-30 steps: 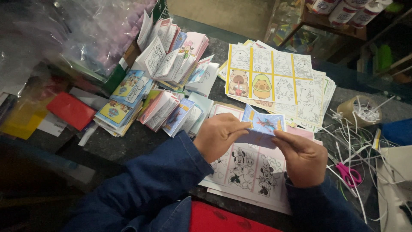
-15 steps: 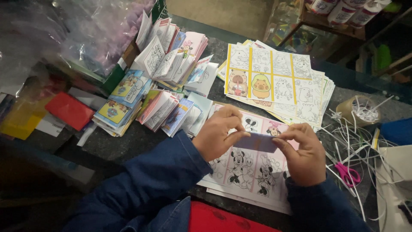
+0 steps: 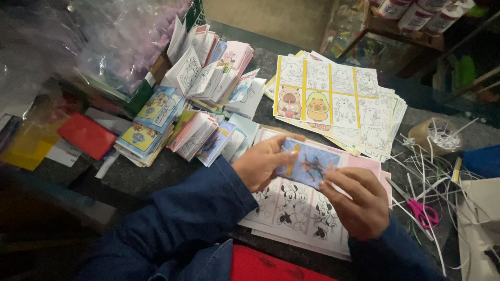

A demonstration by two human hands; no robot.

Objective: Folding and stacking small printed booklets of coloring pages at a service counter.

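My left hand (image 3: 263, 162) and my right hand (image 3: 359, 200) together hold a small blue picture booklet (image 3: 311, 165) by its two ends, its cover with a cartoon figure facing up. The hands hover just above a stack of printed sheets with black-and-white cartoon mice (image 3: 297, 208) on a pink backing. Both arms wear dark blue sleeves.
Piles of small folded booklets (image 3: 203, 83) lie at the left and back. A stack of yellow-bordered animal colouring sheets (image 3: 333, 101) sits behind. Pink-handled scissors (image 3: 419, 211) and white paper strips (image 3: 442, 171) lie at the right, beside a tape roll (image 3: 432, 136). A red packet (image 3: 86, 135) lies left.
The hands had lowered onto the mouse sheets half a second ago; now they are raised again with the blue booklet held flat between them, cover up.
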